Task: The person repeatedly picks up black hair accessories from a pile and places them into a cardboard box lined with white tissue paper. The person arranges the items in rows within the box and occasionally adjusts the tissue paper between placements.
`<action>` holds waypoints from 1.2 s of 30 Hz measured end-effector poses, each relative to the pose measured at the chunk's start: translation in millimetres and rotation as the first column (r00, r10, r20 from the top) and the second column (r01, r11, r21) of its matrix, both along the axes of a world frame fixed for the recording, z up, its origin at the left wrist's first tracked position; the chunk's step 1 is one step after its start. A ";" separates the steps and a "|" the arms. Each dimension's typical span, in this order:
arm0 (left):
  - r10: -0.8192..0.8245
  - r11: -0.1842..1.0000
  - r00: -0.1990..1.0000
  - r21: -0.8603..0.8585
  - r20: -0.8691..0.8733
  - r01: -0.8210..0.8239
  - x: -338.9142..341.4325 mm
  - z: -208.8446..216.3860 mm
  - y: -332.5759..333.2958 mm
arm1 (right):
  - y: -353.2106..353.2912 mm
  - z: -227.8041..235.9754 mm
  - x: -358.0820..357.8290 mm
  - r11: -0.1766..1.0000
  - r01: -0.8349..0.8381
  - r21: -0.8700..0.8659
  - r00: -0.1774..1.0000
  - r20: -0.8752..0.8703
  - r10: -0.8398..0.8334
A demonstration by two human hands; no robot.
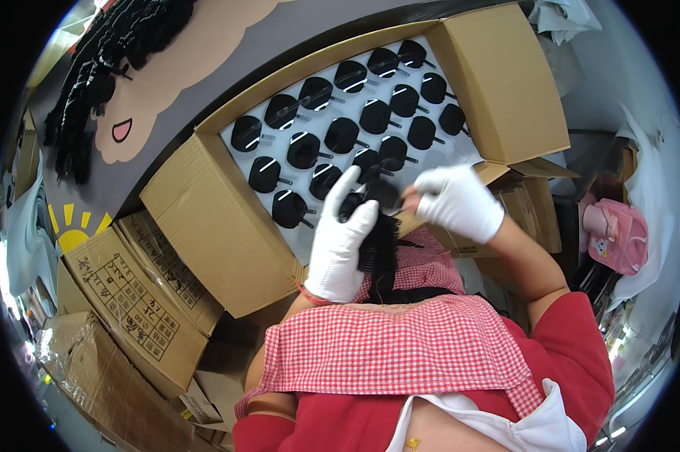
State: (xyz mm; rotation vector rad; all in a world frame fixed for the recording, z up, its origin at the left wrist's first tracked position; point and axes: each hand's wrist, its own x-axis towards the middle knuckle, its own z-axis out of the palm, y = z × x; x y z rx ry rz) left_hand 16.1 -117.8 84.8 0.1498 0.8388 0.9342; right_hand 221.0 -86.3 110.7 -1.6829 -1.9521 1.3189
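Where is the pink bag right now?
In the head view, the pink bag is at the far right, beside the draped whitish sheet and farther right than the person's white-gloved right hand.

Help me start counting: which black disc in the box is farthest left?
The disc at the top row's left end; all others sit farther right.

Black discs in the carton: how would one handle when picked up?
The discs look probably stiff, given their even outlines; white glare streaks suggest smooth, possibly slippery faces. Thin tabs jutting out might catch or bend first.
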 end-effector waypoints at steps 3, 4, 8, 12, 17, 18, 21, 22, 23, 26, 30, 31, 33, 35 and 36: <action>-0.010 0.994 0.976 0.101 -0.219 0.032 4.9 -5.4 -8.1 | -17.6 22.9 -33.4 0.999 -0.006 -0.041 1.000 0.022 0.007; 0.012 0.996 0.971 0.089 -0.237 0.010 3.1 -2.9 -11.8 | -17.4 25.0 -36.9 0.997 -0.028 -0.071 0.999 0.032 0.030; -0.058 0.977 0.884 0.158 -0.464 0.147 -11.1 7.6 -27.7 | -13.3 21.1 -47.9 0.967 -0.121 -0.223 0.988 0.069 0.139; -0.141 0.986 0.904 0.025 -0.403 0.164 -40.0 15.0 -41.3 | -3.2 -4.2 -48.8 0.897 -0.194 -0.396 0.981 -0.081 0.176; 0.254 0.937 0.860 -0.108 -0.442 -0.332 -87.5 29.2 -67.3 | -12.9 -28.6 -76.9 0.956 -0.239 -0.170 0.971 -0.030 0.237; 0.340 0.909 0.873 -0.116 -0.351 -0.401 -98.0 30.9 -65.2 | -18.1 -33.5 -85.7 0.967 -0.239 -0.086 0.971 -0.014 0.239; 0.477 0.867 0.875 -0.210 0.087 -0.452 -130.9 20.2 -66.0 | -21.2 -45.5 -84.5 0.967 -0.254 -0.022 0.955 0.155 0.255; 0.436 0.896 0.881 -0.176 0.184 -0.407 -137.3 17.4 -65.6 | -20.7 -48.8 -74.6 0.963 -0.270 -0.003 0.937 0.227 0.264; 0.423 0.905 0.883 -0.149 0.206 -0.399 -138.8 16.9 -65.9 | -18.2 -45.2 -65.5 0.962 -0.270 0.025 0.925 0.282 0.253; 0.353 0.935 0.917 -0.106 0.187 -0.338 -138.3 9.6 -67.5 | -11.9 -48.8 -24.5 0.969 -0.245 0.040 0.886 0.415 0.207; 0.220 0.973 0.966 -0.099 0.136 -0.208 -123.8 8.2 -62.1 | -4.0 -41.7 21.8 0.987 -0.157 0.032 0.842 0.527 0.117; 0.188 0.980 0.974 -0.091 0.124 -0.177 -118.4 7.6 -59.8 | -2.5 -38.9 31.5 0.990 -0.140 0.031 0.828 0.551 0.100; 0.094 0.993 0.995 -0.069 0.027 -0.092 -106.7 8.2 -52.5 | 0.2 -36.6 48.0 0.993 -0.097 0.061 0.804 0.594 0.042; -0.009 0.998 0.995 -0.067 -0.095 0.002 -94.1 13.9 -41.7 | 3.7 -36.5 67.4 0.991 -0.104 0.080 0.752 0.658 0.025; -0.041 0.997 0.994 -0.064 -0.104 0.034 -88.1 14.3 -36.2 | 5.6 -36.3 77.5 0.990 -0.112 0.089 0.733 0.680 0.022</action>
